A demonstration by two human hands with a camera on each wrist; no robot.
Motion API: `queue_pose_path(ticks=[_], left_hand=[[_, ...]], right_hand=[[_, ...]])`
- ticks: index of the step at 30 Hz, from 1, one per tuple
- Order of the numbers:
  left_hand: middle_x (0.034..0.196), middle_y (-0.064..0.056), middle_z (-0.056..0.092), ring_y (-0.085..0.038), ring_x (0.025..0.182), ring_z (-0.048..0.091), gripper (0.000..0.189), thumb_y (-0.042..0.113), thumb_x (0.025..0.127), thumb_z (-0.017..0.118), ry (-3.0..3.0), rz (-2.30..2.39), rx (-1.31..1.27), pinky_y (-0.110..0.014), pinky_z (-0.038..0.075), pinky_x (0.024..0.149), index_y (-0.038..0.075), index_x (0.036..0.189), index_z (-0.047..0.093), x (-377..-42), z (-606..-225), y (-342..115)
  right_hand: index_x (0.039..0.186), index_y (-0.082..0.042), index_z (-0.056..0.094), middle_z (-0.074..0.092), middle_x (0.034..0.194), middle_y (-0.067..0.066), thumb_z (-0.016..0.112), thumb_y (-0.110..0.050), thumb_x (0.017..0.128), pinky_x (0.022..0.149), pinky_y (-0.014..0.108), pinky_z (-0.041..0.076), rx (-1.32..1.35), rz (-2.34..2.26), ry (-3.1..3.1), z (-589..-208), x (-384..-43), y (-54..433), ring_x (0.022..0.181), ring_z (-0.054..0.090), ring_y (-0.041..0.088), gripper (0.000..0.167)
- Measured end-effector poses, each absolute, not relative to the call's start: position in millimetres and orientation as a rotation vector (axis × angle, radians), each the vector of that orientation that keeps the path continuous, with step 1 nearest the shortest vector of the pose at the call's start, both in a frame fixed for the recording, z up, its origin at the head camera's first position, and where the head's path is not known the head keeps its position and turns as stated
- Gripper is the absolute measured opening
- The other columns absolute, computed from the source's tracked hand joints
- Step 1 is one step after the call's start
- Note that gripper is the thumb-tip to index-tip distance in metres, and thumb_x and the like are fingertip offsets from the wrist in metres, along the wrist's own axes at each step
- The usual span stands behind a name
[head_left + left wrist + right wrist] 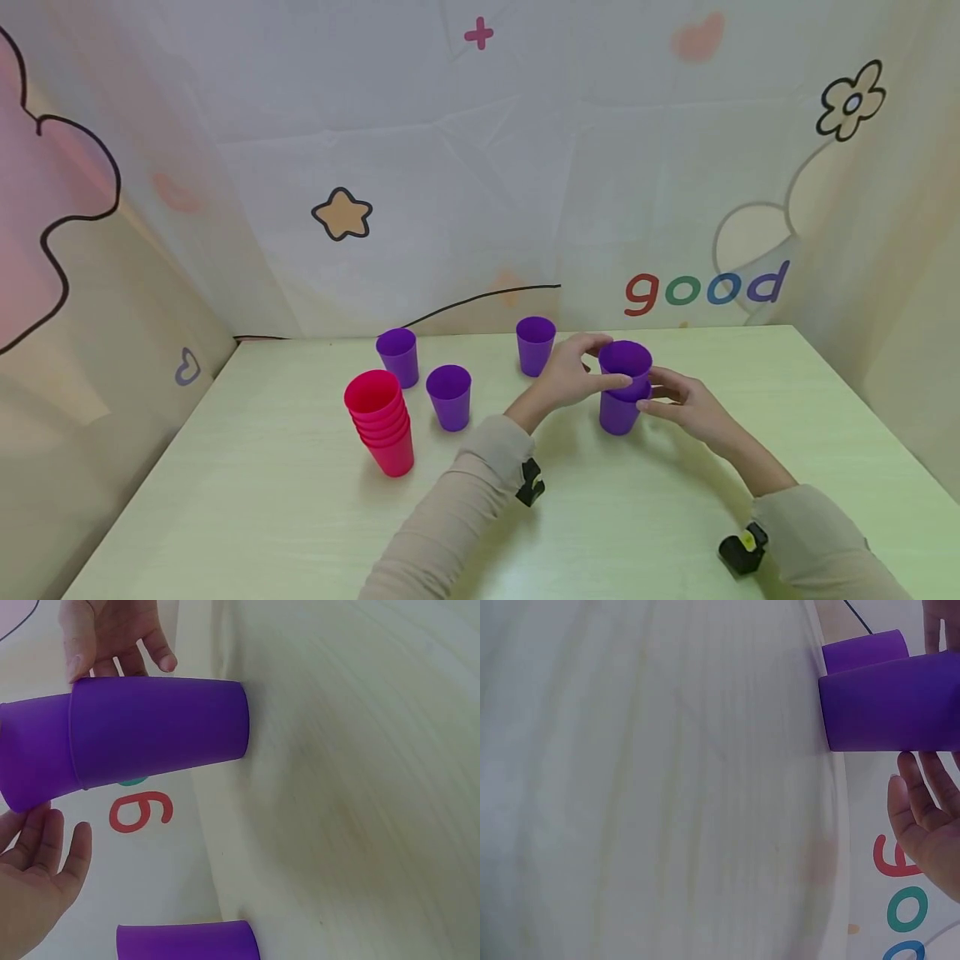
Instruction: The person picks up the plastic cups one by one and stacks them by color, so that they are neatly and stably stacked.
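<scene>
In the head view, one purple cup (628, 379) sits partly inside another purple cup (617, 418), both upright on the table. My left hand (566, 375) pinches the upper cup near its rim between thumb and fingers. From the other side, my right hand (693, 410) holds the lower cup near its top, the thumb in front. The left wrist view shows the upper cup (34, 750) sticking out of the lower cup (161, 720). Fingers of my right hand (934, 825) lie against the lower cup (892, 709) in the right wrist view.
Purple cups stand singly at the back left (399, 358), near the middle (450, 400) and behind my left hand (535, 348). A stack of several red cups (390, 433) is at the left. A printed curtain (450, 183) borders the table (247, 517) at the back.
</scene>
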State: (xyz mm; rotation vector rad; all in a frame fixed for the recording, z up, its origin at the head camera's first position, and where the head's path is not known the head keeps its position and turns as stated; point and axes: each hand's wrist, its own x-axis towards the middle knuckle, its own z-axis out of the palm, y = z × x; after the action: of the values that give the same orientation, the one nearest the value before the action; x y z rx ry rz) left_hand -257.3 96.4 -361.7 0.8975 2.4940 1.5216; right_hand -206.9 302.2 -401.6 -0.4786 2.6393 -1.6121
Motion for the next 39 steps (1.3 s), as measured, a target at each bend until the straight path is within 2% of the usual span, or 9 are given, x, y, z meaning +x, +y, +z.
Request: queue_pose_path(ticks=[3,9,14,20,28,39], left_hand=[[0.116,0.001,0.058,-0.008,0.101,0.050,0.059,0.028,0.074,0.076,2.487,1.486,0.897,-0.020,0.044,0.079,0.007,0.125,0.053,-257.2,-362.5,96.3],[0.120,0.001,0.056,-0.010,0.108,0.049,0.060,0.030,0.074,0.076,2.502,1.394,0.919,-0.022,0.044,0.082,0.008,0.125,0.053,-258.4,-365.9,96.4],[0.121,0.000,0.055,-0.011,0.110,0.048,0.060,0.032,0.074,0.076,2.521,1.330,0.940,-0.023,0.043,0.084,0.009,0.125,0.053,-260.0,-371.8,97.9],[0.123,-0.002,0.055,-0.012,0.112,0.048,0.059,0.028,0.075,0.075,2.538,1.318,0.949,-0.021,0.042,0.086,0.007,0.125,0.053,-260.0,-377.9,98.7],[0.121,-0.003,0.056,-0.013,0.110,0.049,0.059,0.028,0.076,0.074,2.529,1.357,0.955,-0.019,0.044,0.080,0.007,0.126,0.053,-259.0,-380.5,96.0],[0.115,-0.007,0.059,-0.017,0.105,0.053,0.053,0.020,0.078,0.073,2.562,1.481,0.971,-0.019,0.046,0.076,0.004,0.124,0.053,-251.3,-380.1,75.5]], right_hand=[[0.132,0.006,0.040,0.049,0.124,0.024,0.060,-0.014,0.088,0.079,0.023,0.047,-0.491,-1.611,2.643,-401.5,-206.8,301.8,0.105,0.051,0.027,0.052],[0.130,0.005,0.042,0.050,0.122,0.024,0.061,-0.013,0.088,0.078,0.024,0.047,-0.507,-1.620,2.645,-402.4,-207.4,302.4,0.099,0.053,0.010,0.050],[0.132,0.005,0.040,0.049,0.124,0.025,0.061,-0.013,0.087,0.078,0.023,0.047,-0.492,-1.620,2.637,-402.8,-207.9,302.5,0.098,0.053,0.005,0.053],[0.132,0.005,0.040,0.050,0.124,0.025,0.061,-0.013,0.087,0.078,0.022,0.048,-0.501,-1.616,2.641,-402.8,-208.1,302.8,0.100,0.053,0.014,0.052],[0.133,0.005,0.039,0.050,0.124,0.025,0.060,-0.013,0.088,0.079,0.022,0.047,-0.496,-1.595,2.654,-401.6,-207.7,302.3,0.106,0.050,0.034,0.052],[0.133,0.004,0.039,0.049,0.125,0.024,0.061,-0.015,0.087,0.079,0.022,0.046,-0.461,-1.602,2.646,-402.9,-208.8,302.6,0.109,0.049,0.037,0.055]])
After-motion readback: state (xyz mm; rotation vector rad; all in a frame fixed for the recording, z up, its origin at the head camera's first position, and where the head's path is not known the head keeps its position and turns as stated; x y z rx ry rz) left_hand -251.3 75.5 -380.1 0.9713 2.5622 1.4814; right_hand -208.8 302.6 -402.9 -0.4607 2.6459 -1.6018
